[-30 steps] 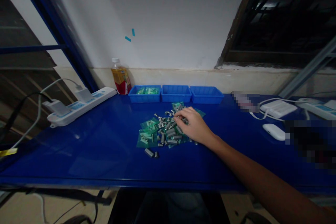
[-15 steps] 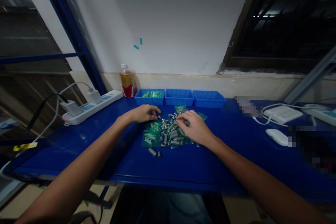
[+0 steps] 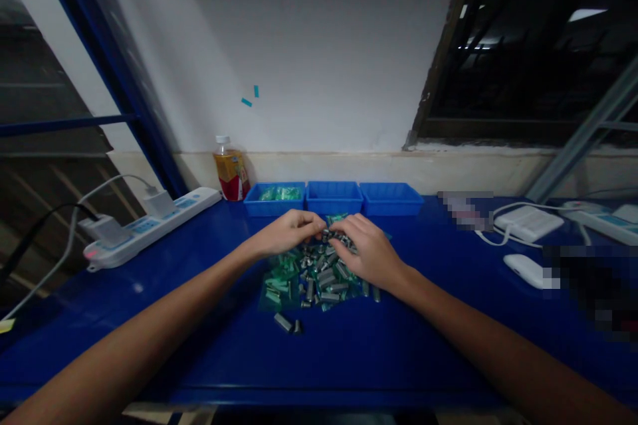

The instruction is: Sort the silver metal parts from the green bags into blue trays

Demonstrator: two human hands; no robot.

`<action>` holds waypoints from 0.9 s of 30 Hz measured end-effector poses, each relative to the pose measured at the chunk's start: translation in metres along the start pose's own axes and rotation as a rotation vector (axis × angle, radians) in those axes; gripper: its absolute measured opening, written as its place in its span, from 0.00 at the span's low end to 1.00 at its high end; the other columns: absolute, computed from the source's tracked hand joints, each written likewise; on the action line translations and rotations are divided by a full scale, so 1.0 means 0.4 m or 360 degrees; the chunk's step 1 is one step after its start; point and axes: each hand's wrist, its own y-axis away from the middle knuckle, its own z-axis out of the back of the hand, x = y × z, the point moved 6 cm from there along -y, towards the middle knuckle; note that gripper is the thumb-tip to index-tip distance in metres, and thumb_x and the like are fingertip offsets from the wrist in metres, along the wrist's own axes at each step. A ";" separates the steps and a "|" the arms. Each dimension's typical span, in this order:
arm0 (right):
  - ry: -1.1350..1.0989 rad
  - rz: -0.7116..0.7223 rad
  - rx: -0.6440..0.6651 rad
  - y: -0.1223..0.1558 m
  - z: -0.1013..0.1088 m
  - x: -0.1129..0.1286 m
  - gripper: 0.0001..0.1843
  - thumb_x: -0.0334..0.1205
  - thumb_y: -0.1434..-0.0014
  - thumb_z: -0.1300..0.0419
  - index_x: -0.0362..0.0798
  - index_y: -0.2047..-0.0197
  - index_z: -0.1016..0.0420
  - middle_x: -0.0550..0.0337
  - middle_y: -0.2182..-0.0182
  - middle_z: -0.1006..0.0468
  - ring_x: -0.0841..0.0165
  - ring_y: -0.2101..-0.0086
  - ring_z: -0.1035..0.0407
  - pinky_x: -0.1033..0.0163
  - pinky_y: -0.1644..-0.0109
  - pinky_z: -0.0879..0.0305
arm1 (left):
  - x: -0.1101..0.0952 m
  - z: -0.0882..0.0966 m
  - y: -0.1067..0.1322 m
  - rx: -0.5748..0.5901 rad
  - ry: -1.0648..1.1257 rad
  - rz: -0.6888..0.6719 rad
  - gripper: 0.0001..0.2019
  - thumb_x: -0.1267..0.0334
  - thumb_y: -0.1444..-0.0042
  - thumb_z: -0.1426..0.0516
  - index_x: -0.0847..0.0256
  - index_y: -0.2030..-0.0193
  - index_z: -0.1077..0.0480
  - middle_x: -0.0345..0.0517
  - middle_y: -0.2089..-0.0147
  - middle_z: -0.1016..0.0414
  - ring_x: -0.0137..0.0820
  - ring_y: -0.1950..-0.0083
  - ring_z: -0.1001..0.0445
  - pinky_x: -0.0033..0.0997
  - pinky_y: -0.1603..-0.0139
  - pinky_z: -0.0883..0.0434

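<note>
A heap of small grey metal cylinders [image 3: 321, 275] lies mixed with small green plastic bags [image 3: 279, 275] on the blue table [image 3: 199, 319]. My left hand [image 3: 286, 231] and my right hand [image 3: 366, 254] meet above the far side of the heap. Both have their fingers pinched together on a small metal piece [image 3: 329, 235] held between them. Two loose cylinders [image 3: 286, 324] lie apart at the near edge of the heap.
Three blue trays [image 3: 333, 196] stand in a row at the back; the left one holds green bags. A drink bottle [image 3: 229, 169] stands beside them. A white power strip [image 3: 144, 229] with plugs lies left. White devices [image 3: 528, 222] and cables lie right.
My left arm has come into view and its hand moved from the left of the heap to meet my right hand. The right hand rose slightly; both now pinch a metal piece.
</note>
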 end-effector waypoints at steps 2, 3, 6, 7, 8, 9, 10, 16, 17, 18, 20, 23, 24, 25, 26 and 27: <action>0.0045 -0.0012 -0.0015 -0.007 -0.005 0.003 0.06 0.36 0.39 0.46 0.45 0.60 0.30 0.53 0.65 0.26 0.63 0.62 0.34 0.57 0.57 0.38 | -0.007 -0.010 -0.005 -0.0018 0.0024 -0.0039 0.18 0.51 0.40 0.51 0.65 0.70 0.32 0.39 0.74 0.33 0.24 0.74 0.38 0.24 0.72 0.40; 0.0063 -0.0012 -0.0027 -0.011 -0.007 0.003 0.06 0.36 0.38 0.47 0.45 0.61 0.30 0.53 0.66 0.26 0.63 0.63 0.34 0.58 0.58 0.38 | -0.007 -0.012 -0.007 -0.0040 0.0029 -0.0059 0.19 0.51 0.40 0.51 0.65 0.71 0.33 0.39 0.75 0.35 0.24 0.74 0.39 0.24 0.72 0.40; 0.0101 0.0002 -0.0067 -0.027 -0.011 -0.003 0.06 0.36 0.38 0.48 0.46 0.61 0.30 0.53 0.67 0.26 0.63 0.63 0.34 0.58 0.59 0.39 | 0.005 -0.011 -0.007 -0.0117 0.0001 -0.0064 0.20 0.51 0.39 0.53 0.65 0.71 0.33 0.39 0.75 0.35 0.24 0.73 0.39 0.25 0.72 0.40; 0.0095 -0.0006 -0.0081 -0.034 -0.012 -0.009 0.06 0.36 0.38 0.48 0.46 0.62 0.30 0.54 0.67 0.26 0.63 0.64 0.34 0.58 0.59 0.40 | 0.010 -0.008 -0.005 -0.0149 -0.0035 -0.0069 0.20 0.51 0.38 0.53 0.65 0.69 0.32 0.40 0.73 0.33 0.25 0.73 0.37 0.25 0.72 0.39; 0.0076 -0.0029 -0.0097 -0.042 -0.014 -0.016 0.07 0.37 0.38 0.48 0.46 0.63 0.30 0.54 0.68 0.26 0.64 0.64 0.34 0.59 0.59 0.40 | 0.014 -0.004 -0.001 -0.0194 -0.0087 -0.0083 0.19 0.52 0.38 0.53 0.65 0.66 0.31 0.41 0.71 0.31 0.25 0.72 0.36 0.25 0.71 0.38; 0.0043 -0.0066 -0.0109 -0.051 -0.016 -0.023 0.07 0.37 0.38 0.48 0.47 0.65 0.31 0.55 0.69 0.27 0.64 0.65 0.34 0.59 0.60 0.40 | 0.017 0.003 0.004 -0.0259 -0.0152 -0.0109 0.17 0.53 0.38 0.52 0.64 0.61 0.30 0.42 0.69 0.29 0.25 0.71 0.35 0.25 0.71 0.37; -0.0001 -0.0110 -0.0119 -0.060 -0.020 -0.030 0.08 0.37 0.38 0.49 0.47 0.67 0.31 0.56 0.70 0.27 0.65 0.65 0.35 0.59 0.60 0.40 | 0.018 0.010 0.010 -0.0336 -0.0227 -0.0149 0.15 0.54 0.38 0.51 0.63 0.55 0.32 0.42 0.66 0.28 0.26 0.70 0.34 0.25 0.71 0.37; -0.0235 -0.0219 -0.0055 -0.082 -0.064 -0.027 0.14 0.38 0.36 0.51 0.48 0.73 0.34 0.59 0.74 0.30 0.67 0.68 0.36 0.60 0.63 0.42 | 0.010 0.019 0.055 -0.0563 -0.0688 -0.0406 0.09 0.63 0.39 0.48 0.61 0.53 0.34 0.44 0.62 0.27 0.28 0.63 0.29 0.27 0.64 0.33; -0.0258 -0.0215 -0.0036 -0.080 -0.069 -0.023 0.14 0.38 0.36 0.51 0.48 0.73 0.34 0.59 0.74 0.30 0.67 0.68 0.36 0.60 0.63 0.42 | 0.008 0.017 0.060 -0.0573 -0.0720 -0.0423 0.08 0.63 0.39 0.49 0.61 0.55 0.33 0.44 0.64 0.27 0.29 0.63 0.29 0.27 0.62 0.32; -0.0274 -0.0210 -0.0031 -0.076 -0.070 -0.020 0.14 0.38 0.36 0.52 0.48 0.73 0.34 0.59 0.74 0.30 0.67 0.68 0.36 0.60 0.63 0.42 | 0.006 0.015 0.063 -0.0584 -0.0728 -0.0424 0.08 0.63 0.39 0.49 0.62 0.56 0.33 0.43 0.65 0.27 0.29 0.64 0.29 0.28 0.62 0.32; -0.0287 -0.0204 -0.0066 -0.069 -0.065 -0.018 0.11 0.38 0.36 0.51 0.48 0.69 0.33 0.58 0.73 0.29 0.66 0.68 0.35 0.60 0.62 0.40 | 0.006 0.015 0.067 -0.0606 -0.0673 -0.0387 0.08 0.63 0.38 0.50 0.62 0.57 0.32 0.43 0.66 0.27 0.29 0.65 0.29 0.29 0.62 0.32; -0.0285 -0.0140 -0.0128 -0.061 -0.052 -0.015 0.07 0.37 0.39 0.47 0.47 0.58 0.33 0.56 0.66 0.27 0.65 0.64 0.33 0.59 0.58 0.37 | 0.016 0.016 0.063 -0.0602 -0.0491 -0.0260 0.10 0.62 0.37 0.52 0.62 0.60 0.31 0.43 0.65 0.25 0.29 0.65 0.28 0.28 0.62 0.32; -0.0274 -0.0097 -0.0119 -0.060 -0.051 -0.012 0.09 0.37 0.40 0.46 0.47 0.55 0.33 0.55 0.65 0.27 0.64 0.62 0.33 0.58 0.57 0.37 | 0.020 0.016 0.061 -0.0589 -0.0433 -0.0226 0.11 0.61 0.37 0.52 0.62 0.60 0.30 0.43 0.65 0.25 0.29 0.65 0.28 0.27 0.63 0.32; -0.0259 -0.0048 -0.0099 -0.059 -0.052 -0.008 0.09 0.36 0.40 0.47 0.48 0.55 0.33 0.54 0.64 0.27 0.64 0.62 0.33 0.58 0.57 0.36 | 0.023 0.015 0.059 -0.0566 -0.0388 -0.0197 0.12 0.60 0.37 0.52 0.62 0.60 0.30 0.42 0.65 0.25 0.29 0.65 0.28 0.27 0.63 0.32; -0.0242 -0.0005 -0.0078 -0.059 -0.053 -0.003 0.08 0.36 0.39 0.47 0.48 0.56 0.33 0.54 0.64 0.27 0.63 0.61 0.33 0.57 0.57 0.36 | 0.026 0.013 0.057 -0.0540 -0.0356 -0.0175 0.12 0.60 0.37 0.52 0.62 0.60 0.30 0.42 0.65 0.25 0.28 0.65 0.28 0.26 0.63 0.33; -0.0225 0.0024 -0.0062 -0.059 -0.055 0.001 0.07 0.35 0.38 0.48 0.48 0.57 0.32 0.54 0.64 0.26 0.63 0.62 0.33 0.57 0.57 0.36 | 0.028 0.011 0.056 -0.0515 -0.0333 -0.0159 0.13 0.59 0.37 0.52 0.63 0.61 0.30 0.41 0.66 0.25 0.28 0.66 0.28 0.26 0.64 0.33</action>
